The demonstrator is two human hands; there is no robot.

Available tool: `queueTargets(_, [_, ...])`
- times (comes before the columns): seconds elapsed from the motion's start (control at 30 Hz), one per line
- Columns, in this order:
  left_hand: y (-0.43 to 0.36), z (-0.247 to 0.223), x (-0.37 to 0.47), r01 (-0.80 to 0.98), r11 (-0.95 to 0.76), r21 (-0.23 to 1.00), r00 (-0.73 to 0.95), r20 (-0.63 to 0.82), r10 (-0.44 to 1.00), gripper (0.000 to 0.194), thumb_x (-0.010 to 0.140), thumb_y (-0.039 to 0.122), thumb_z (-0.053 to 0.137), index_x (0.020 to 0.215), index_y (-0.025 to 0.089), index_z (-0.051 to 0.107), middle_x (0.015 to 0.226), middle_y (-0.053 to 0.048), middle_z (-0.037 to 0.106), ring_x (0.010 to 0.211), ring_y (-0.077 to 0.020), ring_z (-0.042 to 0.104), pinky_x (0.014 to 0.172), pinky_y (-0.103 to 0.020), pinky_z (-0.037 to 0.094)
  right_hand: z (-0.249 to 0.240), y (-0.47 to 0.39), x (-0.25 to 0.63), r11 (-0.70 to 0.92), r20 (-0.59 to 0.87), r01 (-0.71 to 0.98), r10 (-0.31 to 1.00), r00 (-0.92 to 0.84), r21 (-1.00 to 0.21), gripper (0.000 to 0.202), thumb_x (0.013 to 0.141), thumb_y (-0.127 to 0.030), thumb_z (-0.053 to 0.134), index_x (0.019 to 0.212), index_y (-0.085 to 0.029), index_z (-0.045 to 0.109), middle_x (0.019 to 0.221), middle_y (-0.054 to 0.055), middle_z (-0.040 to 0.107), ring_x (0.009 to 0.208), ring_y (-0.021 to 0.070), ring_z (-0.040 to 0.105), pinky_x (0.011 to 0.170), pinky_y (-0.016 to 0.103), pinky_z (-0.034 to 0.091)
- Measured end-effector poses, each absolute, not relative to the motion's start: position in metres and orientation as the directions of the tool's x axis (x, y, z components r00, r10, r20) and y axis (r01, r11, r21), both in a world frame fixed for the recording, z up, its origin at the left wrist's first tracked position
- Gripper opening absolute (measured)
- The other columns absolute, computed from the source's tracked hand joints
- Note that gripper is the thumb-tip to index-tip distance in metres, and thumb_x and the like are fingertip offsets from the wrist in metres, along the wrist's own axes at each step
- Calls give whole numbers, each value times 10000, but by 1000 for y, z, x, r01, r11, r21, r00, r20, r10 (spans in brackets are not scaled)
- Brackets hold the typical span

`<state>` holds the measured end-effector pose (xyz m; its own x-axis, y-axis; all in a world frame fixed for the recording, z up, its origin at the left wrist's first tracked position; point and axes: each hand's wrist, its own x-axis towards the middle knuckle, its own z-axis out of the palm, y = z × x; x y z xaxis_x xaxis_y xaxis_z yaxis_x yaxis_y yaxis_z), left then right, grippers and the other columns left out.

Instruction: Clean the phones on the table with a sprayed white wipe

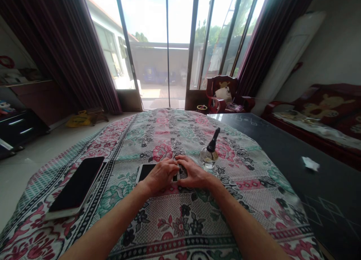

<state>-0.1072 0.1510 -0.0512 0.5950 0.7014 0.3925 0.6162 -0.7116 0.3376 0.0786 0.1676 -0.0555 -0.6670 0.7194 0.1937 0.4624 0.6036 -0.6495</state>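
Observation:
A white-framed phone [144, 171] with a dark screen lies flat on the patterned cloth. My left hand [163, 172] covers much of it, fingers bent and pressed together over its right part; whatever they pinch is hidden. Around the phone's right end, my right hand [191, 172] curves with thumb and fingers on its edges. Just beyond my right hand stands a clear glass bottle [208, 158] with a slanted black top [213, 140]. Further left rests a larger dark-screened device [77, 184] on top of something pale and flat.
The floral cloth [177, 222] spreads over the surface under my hands. To the right is a dark table [284, 154] bearing a crumpled white paper [310, 164]. A wooden chair [221, 92] and bench [324, 105] stand beyond; glass doors [166, 64] are ahead.

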Motion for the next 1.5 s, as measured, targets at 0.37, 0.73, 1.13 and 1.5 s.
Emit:
queueTargets(0.37, [136,-49,-105,668,-694,269,605,348,717,267,915,155,446,749,173,655,884,-52,656,842,-179,575,860,-336,452,-60,169,80,611,204,471,722,-661,-636,643,587,-281,737,1185,-144,544,1366,143,394,1285,268,381,1091,374,319])
queueTargets(0.73, [109,-47,-116,646,-698,309,619,322,716,253,920,160,437,783,174,650,865,-44,627,857,-169,539,802,-284,457,-61,169,78,607,192,504,734,-651,-614,693,587,-284,738,1222,-112,521,1399,166,377,1305,282,362,1094,388,318])
queueTargets(1.13, [143,-58,-100,731,-639,238,530,391,752,231,904,150,469,783,166,665,931,-56,666,884,-178,578,886,-323,437,-57,169,78,608,166,505,724,-670,-613,677,615,-268,703,1245,-117,505,1392,155,377,1309,276,350,1114,396,289])
queueTargets(1.5, [97,-61,-134,690,-623,368,452,452,769,236,926,179,449,889,186,682,918,-43,655,879,-167,558,825,-284,467,-50,166,77,590,123,548,739,-663,-592,676,628,-277,693,1251,-105,496,1415,167,351,1325,288,323,1110,416,289])
